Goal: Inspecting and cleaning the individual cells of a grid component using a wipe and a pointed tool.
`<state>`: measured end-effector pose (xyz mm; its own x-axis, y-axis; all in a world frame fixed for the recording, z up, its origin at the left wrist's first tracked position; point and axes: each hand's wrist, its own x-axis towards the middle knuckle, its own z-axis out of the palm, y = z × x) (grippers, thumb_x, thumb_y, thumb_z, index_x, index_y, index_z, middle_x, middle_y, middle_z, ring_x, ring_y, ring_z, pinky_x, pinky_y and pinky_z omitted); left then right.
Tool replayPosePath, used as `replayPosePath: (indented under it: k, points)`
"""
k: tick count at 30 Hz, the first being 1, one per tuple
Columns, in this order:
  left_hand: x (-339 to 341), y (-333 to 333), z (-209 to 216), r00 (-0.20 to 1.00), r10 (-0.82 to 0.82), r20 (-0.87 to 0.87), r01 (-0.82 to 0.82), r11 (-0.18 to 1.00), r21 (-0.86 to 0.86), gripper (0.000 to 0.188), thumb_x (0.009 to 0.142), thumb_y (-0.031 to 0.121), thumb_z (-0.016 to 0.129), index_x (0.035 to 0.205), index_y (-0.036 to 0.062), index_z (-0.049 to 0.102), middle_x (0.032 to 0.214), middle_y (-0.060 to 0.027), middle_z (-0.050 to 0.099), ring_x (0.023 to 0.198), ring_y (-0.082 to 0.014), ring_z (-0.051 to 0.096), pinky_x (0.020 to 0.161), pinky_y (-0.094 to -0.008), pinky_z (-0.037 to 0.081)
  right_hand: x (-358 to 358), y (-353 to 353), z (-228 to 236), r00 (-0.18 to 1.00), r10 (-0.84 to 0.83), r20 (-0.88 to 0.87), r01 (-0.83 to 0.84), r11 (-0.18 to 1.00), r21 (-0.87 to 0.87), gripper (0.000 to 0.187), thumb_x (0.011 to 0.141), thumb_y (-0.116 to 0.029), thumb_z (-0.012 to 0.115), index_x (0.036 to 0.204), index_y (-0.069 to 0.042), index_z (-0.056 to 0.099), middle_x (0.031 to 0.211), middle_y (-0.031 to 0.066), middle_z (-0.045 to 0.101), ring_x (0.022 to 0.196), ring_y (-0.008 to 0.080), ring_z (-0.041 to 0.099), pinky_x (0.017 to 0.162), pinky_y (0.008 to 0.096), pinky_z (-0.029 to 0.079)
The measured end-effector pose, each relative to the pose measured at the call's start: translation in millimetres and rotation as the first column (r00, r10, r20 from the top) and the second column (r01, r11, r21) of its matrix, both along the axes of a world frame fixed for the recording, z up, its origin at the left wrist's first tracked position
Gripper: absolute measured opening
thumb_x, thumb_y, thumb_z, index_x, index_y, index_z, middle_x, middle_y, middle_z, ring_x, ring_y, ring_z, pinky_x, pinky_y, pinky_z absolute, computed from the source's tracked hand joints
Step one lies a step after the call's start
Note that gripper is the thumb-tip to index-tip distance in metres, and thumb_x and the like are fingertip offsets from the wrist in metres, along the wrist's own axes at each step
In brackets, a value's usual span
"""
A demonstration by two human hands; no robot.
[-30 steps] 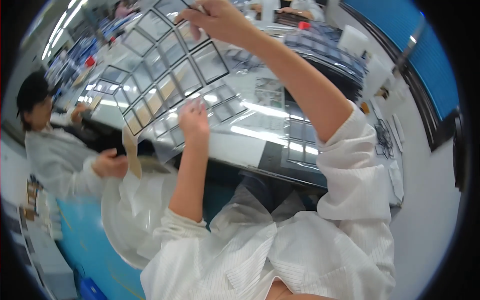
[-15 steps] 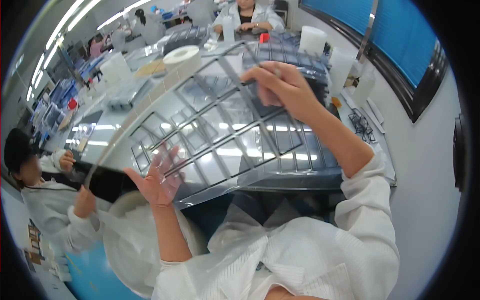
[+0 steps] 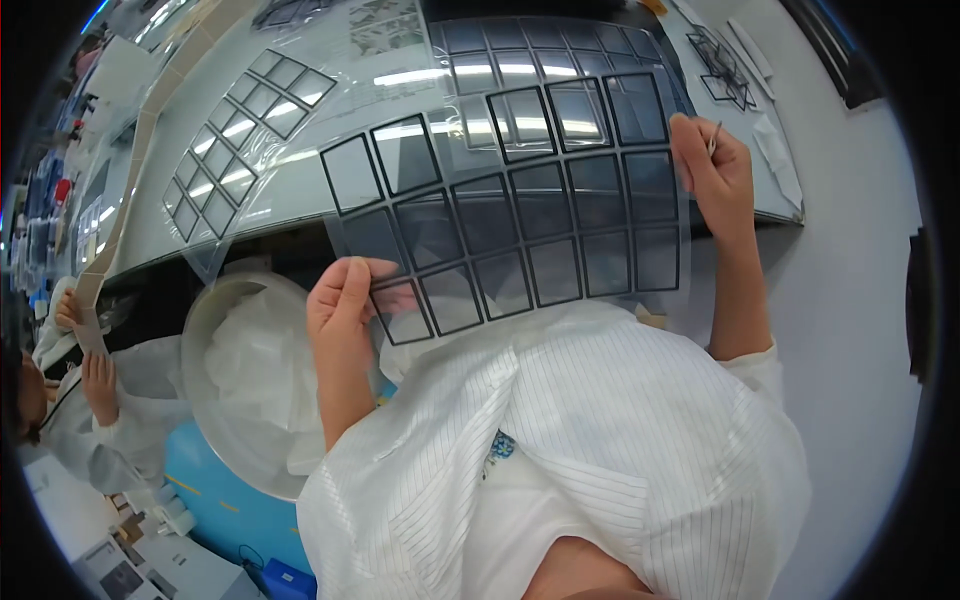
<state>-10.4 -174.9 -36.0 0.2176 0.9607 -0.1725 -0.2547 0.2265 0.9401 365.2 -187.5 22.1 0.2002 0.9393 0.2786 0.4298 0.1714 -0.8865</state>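
Note:
A clear plastic sheet (image 3: 485,240) with rows of black rectangular frames is stretched between my hands, close in front of my chest. Its top row has a gap where no frame sits. My left hand (image 3: 340,305) is closed on the lower left corner, thumb on top and fingers showing through the film. At the upper right edge, my right hand (image 3: 718,175) pinches the sheet; a thin metallic thing (image 3: 713,138) shows at its fingers, too small to name. Behind it on the table lie more framed sheets (image 3: 530,38). Another framed sheet (image 3: 235,150) lies farther left.
The glossy table (image 3: 285,195) ends just beyond my sheet. Below left stands a round white bin (image 3: 190,365) with crumpled white film. A co-worker's hands (image 3: 98,385) hold a long pale strip (image 3: 140,150) at the left. Loose black frames (image 3: 725,75) lie at the far right.
The sheet has come down toward me and lies flatter. My left hand, spread open before, now grips its corner. My right hand has shifted to the right, and my view has tilted down.

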Motion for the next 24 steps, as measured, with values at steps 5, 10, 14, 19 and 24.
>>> replayPosePath:
  k: [5,10,14,19,24]
  points:
    - [20,-18,2,0.997,-0.069,-0.036,0.066,0.995,-0.072,0.030,0.100,0.022,0.052,0.094,-0.0045,0.065,0.079,-0.0121,0.069,0.065,-0.0178,0.067,0.060,-0.0266,0.053,15,-36,-13,0.988,-0.142,0.058,0.144,0.989,-0.020,0.034,0.100,-0.018,0.056,0.069,-0.005,0.055,0.058,-0.0057,0.043,0.053,0.0007,0.032,0.050,0.0209,0.023]
    - [30,-22,1,0.989,-0.150,-0.017,0.145,0.977,-0.157,0.031,0.099,0.022,0.052,0.094,-0.0049,0.066,0.078,-0.0163,0.071,0.063,-0.0184,0.067,0.060,-0.0259,0.051,37,-51,-25,0.980,-0.191,0.049,0.192,0.981,-0.021,0.030,0.098,-0.016,0.058,0.071,-0.005,0.057,0.061,-0.0078,0.042,0.054,-0.0004,0.032,0.049,0.0192,0.021]
    - [33,-19,5,0.976,-0.216,0.008,0.213,0.955,-0.208,0.033,0.099,0.026,0.053,0.095,-0.0036,0.066,0.082,-0.0163,0.071,0.066,-0.0181,0.067,0.066,-0.0277,0.052,42,-56,-32,0.958,-0.286,0.005,0.286,0.956,-0.058,0.031,0.098,-0.016,0.058,0.068,-0.008,0.055,0.063,-0.0091,0.042,0.055,-0.0014,0.030,0.050,0.0188,0.020]
    - [41,-22,9,0.977,-0.211,-0.025,0.200,0.953,-0.229,0.031,0.099,0.022,0.052,0.093,-0.0057,0.066,0.078,-0.0163,0.071,0.064,-0.0180,0.067,0.061,-0.0268,0.052,47,-59,-39,0.956,-0.291,-0.030,0.289,0.955,-0.067,0.034,0.098,-0.017,0.058,0.066,-0.008,0.052,0.063,-0.0092,0.040,0.055,-0.0009,0.028,0.050,0.0196,0.019]
    - [44,-25,13,0.971,-0.229,-0.067,0.211,0.954,-0.212,0.032,0.099,0.023,0.052,0.093,-0.0059,0.067,0.078,-0.0159,0.071,0.065,-0.0183,0.067,0.061,-0.0280,0.053,48,-59,-38,0.954,-0.299,-0.029,0.296,0.953,-0.065,0.036,0.099,-0.017,0.058,0.065,-0.009,0.049,0.063,-0.0093,0.039,0.056,-0.0007,0.028,0.051,0.0199,0.019]
